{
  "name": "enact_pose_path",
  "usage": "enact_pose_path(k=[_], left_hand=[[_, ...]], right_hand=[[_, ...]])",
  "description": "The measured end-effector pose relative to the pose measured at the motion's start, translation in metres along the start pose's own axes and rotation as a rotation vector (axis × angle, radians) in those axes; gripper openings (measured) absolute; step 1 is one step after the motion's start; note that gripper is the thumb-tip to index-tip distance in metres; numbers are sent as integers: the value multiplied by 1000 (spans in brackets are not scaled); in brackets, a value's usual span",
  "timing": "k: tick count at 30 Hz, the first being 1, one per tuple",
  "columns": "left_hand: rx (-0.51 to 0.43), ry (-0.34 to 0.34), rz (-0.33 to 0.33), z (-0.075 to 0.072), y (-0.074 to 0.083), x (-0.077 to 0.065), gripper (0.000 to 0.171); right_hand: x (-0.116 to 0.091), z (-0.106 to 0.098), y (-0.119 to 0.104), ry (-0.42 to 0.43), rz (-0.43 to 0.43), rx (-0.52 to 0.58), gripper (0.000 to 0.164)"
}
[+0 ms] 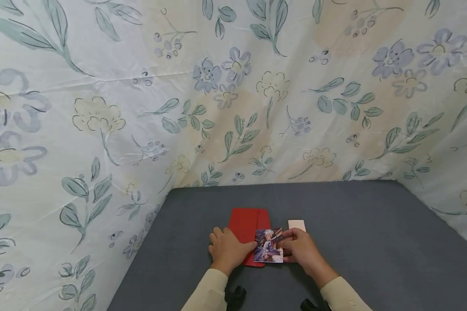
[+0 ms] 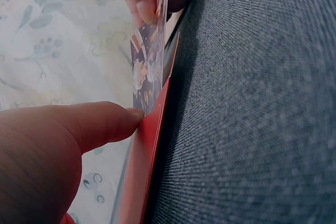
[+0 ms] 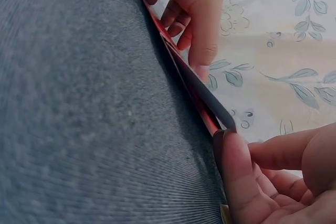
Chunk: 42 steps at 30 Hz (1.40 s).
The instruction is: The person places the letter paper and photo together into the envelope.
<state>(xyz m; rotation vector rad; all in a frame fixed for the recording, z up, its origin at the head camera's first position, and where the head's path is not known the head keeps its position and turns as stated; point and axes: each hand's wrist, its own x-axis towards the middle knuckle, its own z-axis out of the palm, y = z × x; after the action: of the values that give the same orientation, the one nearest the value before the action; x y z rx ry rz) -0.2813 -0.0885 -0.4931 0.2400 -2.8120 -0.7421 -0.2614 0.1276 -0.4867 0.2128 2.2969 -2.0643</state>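
Nearest you are your cream cloth sleeves (image 1: pixel 209 294) and, beside them, smooth black pieces (image 1: pixel 236 296), too cut off to identify. Your left hand (image 1: pixel 230 250) lies across the red envelope (image 1: pixel 243 222) with its fingers loosely bent on the far-left part and its thumb stretched out straight, the tip pressing at the left edge of the photo card (image 1: pixel 268 247). Your right hand (image 1: pixel 300 250) is nearly closed, pinching the card's right edge between thumb and fingers.

The card is a thin, stiff, glossy rectangle, printed in purples with a figure in a white hat. It lies over the envelope's right side and overhangs it; both wrist views show it slanting, right edge lifted, with a narrow gap beneath. The figure's head points away from you, and the card's slightly longer axis runs the same way. The envelope, smooth flat paper with a straight seam near its right side, also has its long axis running away from you.

Just beyond your right hand, partly hidden by it, sits a small pale flat piece (image 1: pixel 297 224). All this rests on a dark grey, finely ribbed cloth surface (image 1: pixel 354 216). Farthest off hangs creased, pale fabric (image 1: pixel 140 86) patterned with leaves and flowers.
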Motion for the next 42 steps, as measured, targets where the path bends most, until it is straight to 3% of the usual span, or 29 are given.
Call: enact_pose_path(k=[14, 42], left_hand=[[-1, -1, -5, 1, 1, 1, 89], [5, -21, -18, 0, 5, 4, 94]], right_hand=[[0, -1, -3, -18, 23, -18, 19], [4, 7, -2, -138, 44, 18, 30]])
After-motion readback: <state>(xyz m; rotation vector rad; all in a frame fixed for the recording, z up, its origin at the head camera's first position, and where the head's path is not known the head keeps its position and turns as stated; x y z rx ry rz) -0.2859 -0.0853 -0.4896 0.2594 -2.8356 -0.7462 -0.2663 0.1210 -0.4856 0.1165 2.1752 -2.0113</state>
